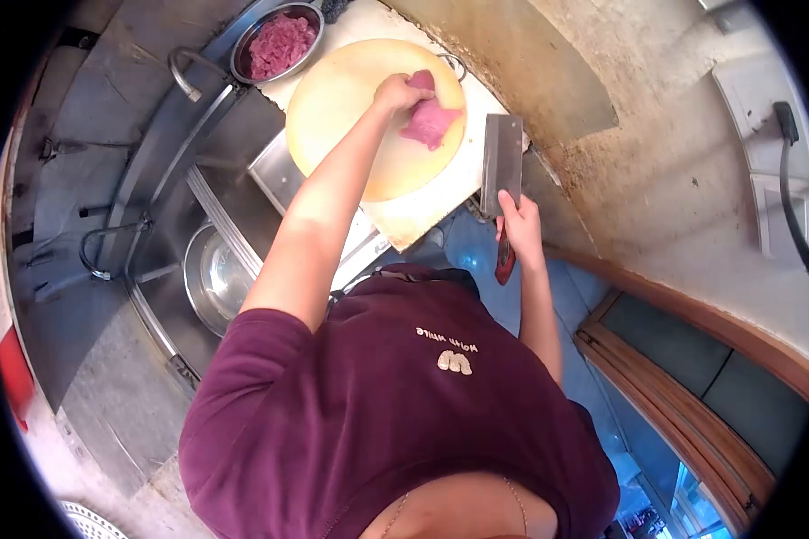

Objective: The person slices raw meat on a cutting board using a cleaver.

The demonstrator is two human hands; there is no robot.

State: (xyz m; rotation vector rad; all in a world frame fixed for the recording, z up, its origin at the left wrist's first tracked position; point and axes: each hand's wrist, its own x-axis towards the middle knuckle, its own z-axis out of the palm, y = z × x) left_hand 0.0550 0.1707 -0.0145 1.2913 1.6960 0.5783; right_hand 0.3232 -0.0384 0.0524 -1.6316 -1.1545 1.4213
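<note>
On the round yellowish cutting board lies a piece of pink meat, towards the board's right side. My left hand reaches over the board, its fingers closed on the upper end of this meat. To the right of the board, my right hand grips a cleaver near the joint of blade and handle. The wide blade points up and away from me, and the dark red handle hangs below my fingers. The blade is apart from the meat.
A metal bowl of sliced meat stands behind the board at the left. Below it are sinks with a round metal basin and curved taps. A stained wall rises at the right; wooden-framed panels lie lower right.
</note>
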